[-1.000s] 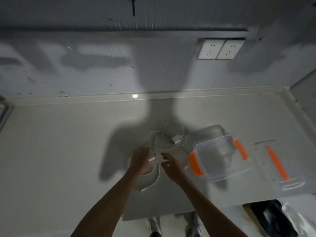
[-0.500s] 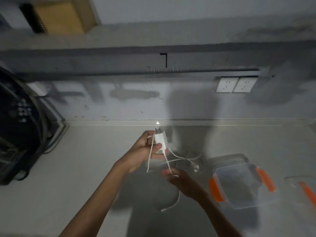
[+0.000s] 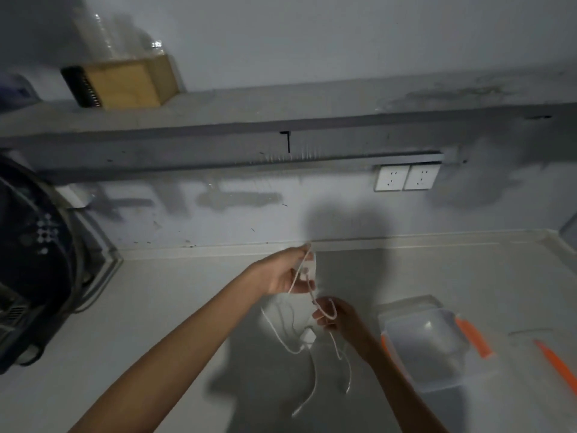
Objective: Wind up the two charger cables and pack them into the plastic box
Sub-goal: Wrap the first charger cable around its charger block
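Note:
My left hand [image 3: 282,273] holds a white charger plug [image 3: 309,265] raised above the counter, fingers closed on it. Its white cable [image 3: 323,310] drops from the plug and passes through the fingers of my right hand [image 3: 338,317], just below and to the right. A second white plug [image 3: 307,335] with its loose cable [image 3: 312,389] hangs or lies beneath the hands; I cannot tell which. The clear plastic box [image 3: 406,335] with orange latches sits open on the counter to the right of my right hand.
The box's lid with an orange latch [image 3: 555,360] lies at the far right. A dark appliance [image 3: 34,260] fills the left edge. Two wall sockets [image 3: 406,178] sit under a shelf that carries a cardboard box [image 3: 125,82]. The white counter [image 3: 156,307] meets the wall behind.
The left hand picked the plug up from the counter and raised it. The right hand took hold of the hanging cable. The view tilted upward, showing the shelf.

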Available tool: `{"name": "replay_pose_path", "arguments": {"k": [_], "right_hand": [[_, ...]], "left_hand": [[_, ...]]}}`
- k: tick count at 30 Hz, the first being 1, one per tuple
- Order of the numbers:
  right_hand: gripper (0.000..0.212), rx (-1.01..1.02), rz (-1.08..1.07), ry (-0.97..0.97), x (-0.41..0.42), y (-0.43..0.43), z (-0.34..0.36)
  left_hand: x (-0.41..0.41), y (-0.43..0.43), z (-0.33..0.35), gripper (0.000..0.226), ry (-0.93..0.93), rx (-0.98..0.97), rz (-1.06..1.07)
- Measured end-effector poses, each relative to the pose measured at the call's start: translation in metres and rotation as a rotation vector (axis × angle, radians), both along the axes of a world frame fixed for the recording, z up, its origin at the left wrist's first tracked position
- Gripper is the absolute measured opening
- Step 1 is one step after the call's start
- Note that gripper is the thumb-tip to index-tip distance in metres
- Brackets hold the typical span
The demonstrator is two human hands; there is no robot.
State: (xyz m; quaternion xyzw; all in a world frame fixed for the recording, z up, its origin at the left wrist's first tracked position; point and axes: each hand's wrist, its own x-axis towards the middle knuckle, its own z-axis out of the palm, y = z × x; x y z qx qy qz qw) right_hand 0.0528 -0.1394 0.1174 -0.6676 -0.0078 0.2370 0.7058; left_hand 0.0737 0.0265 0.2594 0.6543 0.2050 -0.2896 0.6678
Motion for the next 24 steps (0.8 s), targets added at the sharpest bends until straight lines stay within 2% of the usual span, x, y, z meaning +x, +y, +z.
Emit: {"name": "replay_pose_path", "arguments": {"k": [1, 3, 6, 7, 9, 11, 13, 15, 16, 17, 19, 20, 21, 22, 23, 24], "right_hand": [[0.023, 0.056, 0.065, 0.022, -0.005, -0.004, 0.008], [0.04, -0.012, 0.206, -0.031, -0.015, -0.014, 0.022], [0.054, -0.033, 0.195, -0.096, -0.018, -0.025, 0.035], [0.053, 0.038, 0.187, -0.068, -0.018, -0.029, 0.038], [0.046, 0.261, 0.116, 0.136, -0.013, -0.031, 0.045], [0.045, 0.265, 0.072, 0.229, -0.01, -0.028, 0.046], [0.046, 0.178, 0.083, 0.19, -0.011, -0.025, 0.046], [0.037, 0.005, 0.044, 0.059, -0.016, -0.026, 0.047], [0.036, -0.046, -0.009, 0.021, -0.017, -0.029, 0.047], [0.037, -0.058, -0.059, -0.009, -0.017, -0.032, 0.048], [0.041, -0.074, -0.142, -0.041, -0.011, -0.035, 0.051], [0.044, -0.084, -0.169, -0.049, -0.007, -0.035, 0.052], [0.043, -0.079, -0.193, -0.063, -0.001, -0.034, 0.055], [0.041, -0.066, -0.201, -0.086, 0.003, -0.031, 0.06], [0.036, -0.05, -0.192, -0.1, 0.006, -0.029, 0.066], [0.029, -0.026, -0.162, -0.102, 0.009, -0.027, 0.071]], "left_hand": [[0.002, -0.005, -0.008, 0.027, 0.011, 0.04, -0.044], [0.0, -0.014, -0.019, 0.03, -0.011, 0.101, -0.14], [-0.002, -0.017, -0.037, 0.044, -0.125, 0.23, -0.236], [-0.002, -0.017, -0.044, 0.045, -0.176, 0.266, -0.269], [-0.007, -0.02, -0.051, 0.046, -0.253, 0.329, -0.355], [-0.011, -0.026, -0.057, 0.051, -0.287, 0.356, -0.423], [-0.013, -0.027, -0.054, 0.054, -0.313, 0.36, -0.381], [-0.01, -0.02, -0.048, 0.046, -0.319, 0.362, -0.154], [-0.007, -0.012, -0.047, 0.041, -0.328, 0.445, -0.043], [-0.003, -0.004, -0.049, 0.037, -0.341, 0.623, 0.008], [-0.004, 0.006, -0.054, 0.039, -0.367, 1.198, -0.142], [-0.007, 0.003, -0.056, 0.043, -0.459, 1.323, -0.203], [-0.012, -0.007, -0.052, 0.043, -0.578, 1.291, -0.219], [-0.017, -0.019, -0.045, 0.042, -0.678, 1.124, -0.221], [-0.025, -0.031, -0.032, 0.041, -0.699, 0.856, -0.214], [-0.031, -0.042, -0.02, 0.041, -0.629, 0.548, -0.222]]}}
